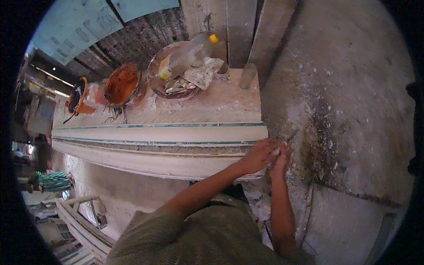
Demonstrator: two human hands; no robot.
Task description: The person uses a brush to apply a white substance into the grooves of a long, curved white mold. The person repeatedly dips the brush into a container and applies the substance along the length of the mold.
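My left hand (259, 155) and my right hand (280, 160) come together at the right end of a long white moulding (176, 133) with thin dark green lines along it. Both sets of fingers are bent closed. Between them shows a small whitish bit (277, 151), too small to name. A second long white moulding (145, 160) lies nearer to me, and my left forearm crosses over its right part.
On the dusty bench (212, 106) behind stand an orange bowl (123, 86), an orange container (78, 98), a clear drinking glass (248, 76) and a basin (154, 73). A plastic bottle (192, 53) and several tools fill the basin. Frames (84, 225) lean at the lower left.
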